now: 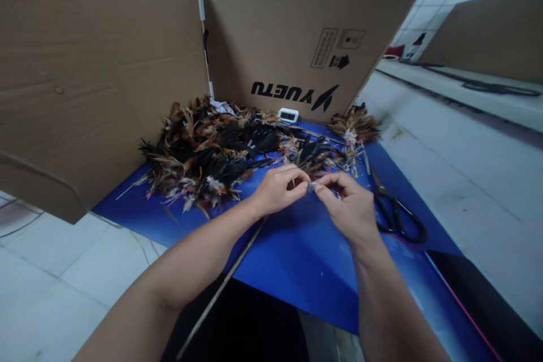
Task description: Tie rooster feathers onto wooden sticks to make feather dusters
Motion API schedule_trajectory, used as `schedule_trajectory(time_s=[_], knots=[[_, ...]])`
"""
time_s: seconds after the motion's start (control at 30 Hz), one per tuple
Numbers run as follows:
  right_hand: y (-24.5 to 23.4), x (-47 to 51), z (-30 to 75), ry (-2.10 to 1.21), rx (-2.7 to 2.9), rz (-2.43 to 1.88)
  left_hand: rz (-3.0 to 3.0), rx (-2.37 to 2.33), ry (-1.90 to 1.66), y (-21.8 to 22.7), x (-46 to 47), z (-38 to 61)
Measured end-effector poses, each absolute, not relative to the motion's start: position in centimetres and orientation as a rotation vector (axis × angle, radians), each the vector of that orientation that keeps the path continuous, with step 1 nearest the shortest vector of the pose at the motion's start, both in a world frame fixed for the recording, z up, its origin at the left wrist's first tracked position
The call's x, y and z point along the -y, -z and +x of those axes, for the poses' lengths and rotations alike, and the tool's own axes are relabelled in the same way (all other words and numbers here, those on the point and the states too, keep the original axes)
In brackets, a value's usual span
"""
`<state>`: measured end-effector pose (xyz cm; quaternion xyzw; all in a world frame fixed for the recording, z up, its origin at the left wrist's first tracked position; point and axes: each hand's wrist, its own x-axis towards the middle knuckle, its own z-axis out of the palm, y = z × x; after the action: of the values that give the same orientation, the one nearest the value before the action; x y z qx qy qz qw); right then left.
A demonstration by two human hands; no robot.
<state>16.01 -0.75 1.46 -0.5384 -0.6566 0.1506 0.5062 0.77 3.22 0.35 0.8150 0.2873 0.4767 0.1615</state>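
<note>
Feathers (197,155) are lying heaped, plenty seemingly left. Left hand (278,189) and right hand (351,206) are pinching a pale scrap (313,186), apparently mid-step.

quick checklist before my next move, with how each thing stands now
1. Small whitish piece at the fingertips of both left hand and right hand: ok.
2. Thin brown stick secured: cannot tell; its upper end disappears behind the left hand.
3. Black-handled metal scissors set down: ok, on the blue tabletop, right of the right hand.
4. Brown-and-black feather heap tidy: not ok, spread loosely.
5. Small white-framed display readable: not ok, no legible digits.
</note>
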Motion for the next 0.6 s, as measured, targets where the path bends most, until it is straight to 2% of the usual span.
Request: schedule_trajectory(time_s=[0.6], knots=[[-1.24, 0.43, 16.1, -0.556, 1.515, -1.285, 2.546, -0.786, -1.487, 0.1, -3.15, 0.54]])
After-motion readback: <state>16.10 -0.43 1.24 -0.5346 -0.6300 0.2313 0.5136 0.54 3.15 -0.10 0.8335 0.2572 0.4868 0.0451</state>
